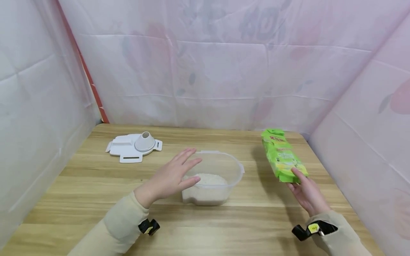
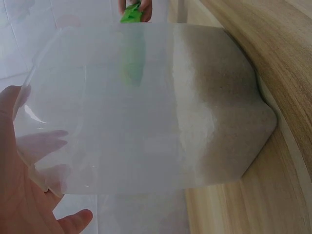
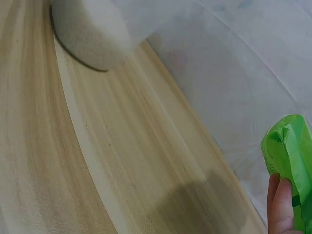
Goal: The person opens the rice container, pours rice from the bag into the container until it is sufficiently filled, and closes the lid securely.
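A clear plastic tub (image 1: 237, 172) stands upright on the table, with white grains that look like rice (image 1: 211, 179) in its lower part. Beside its left rim is my left hand (image 1: 171, 176), fingers spread and fairly straight; the left wrist view puts the hand at the tub's rim (image 2: 36, 165), and I cannot tell whether it touches. My right hand (image 1: 306, 195) grips the near end of a green printed packet (image 1: 282, 153), thumb on top and fingers beneath. The packet is held tilted above the table, right of the tub. Its green end (image 3: 290, 146) shows in the right wrist view.
A white lid-like piece (image 1: 126, 146) with side tabs and a cone-shaped spout (image 1: 145, 140) lies at the back left of the wooden table (image 1: 96, 199). Pale printed curtains (image 1: 217, 78) hang behind and on both sides.
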`<action>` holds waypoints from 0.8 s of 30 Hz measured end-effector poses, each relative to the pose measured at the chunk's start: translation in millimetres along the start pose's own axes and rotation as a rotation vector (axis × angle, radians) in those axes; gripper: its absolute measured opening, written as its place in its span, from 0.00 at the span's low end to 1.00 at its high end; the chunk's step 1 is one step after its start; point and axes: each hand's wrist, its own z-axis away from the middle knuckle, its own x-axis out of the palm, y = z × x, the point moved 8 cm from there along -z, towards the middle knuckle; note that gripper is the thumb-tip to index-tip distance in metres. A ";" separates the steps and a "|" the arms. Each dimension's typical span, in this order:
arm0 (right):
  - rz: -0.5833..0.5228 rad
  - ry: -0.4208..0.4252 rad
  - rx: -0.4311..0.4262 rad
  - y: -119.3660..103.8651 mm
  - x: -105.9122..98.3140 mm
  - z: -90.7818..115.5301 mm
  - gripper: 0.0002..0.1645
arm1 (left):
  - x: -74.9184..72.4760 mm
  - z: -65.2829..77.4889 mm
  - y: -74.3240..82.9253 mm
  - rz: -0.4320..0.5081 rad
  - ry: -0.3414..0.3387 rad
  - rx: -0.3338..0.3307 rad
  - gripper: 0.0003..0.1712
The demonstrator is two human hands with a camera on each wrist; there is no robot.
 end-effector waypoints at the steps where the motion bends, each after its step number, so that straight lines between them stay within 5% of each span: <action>1: 0.008 0.010 0.002 0.0 -0.7 -2.4 0.21 | 0.1 -0.3 0.0 -0.002 -0.001 -0.001 0.35; 24: 0.147 0.094 0.114 11.7 -22.2 -42.3 0.19 | 2.4 0.0 -0.2 0.024 0.020 -0.001 0.33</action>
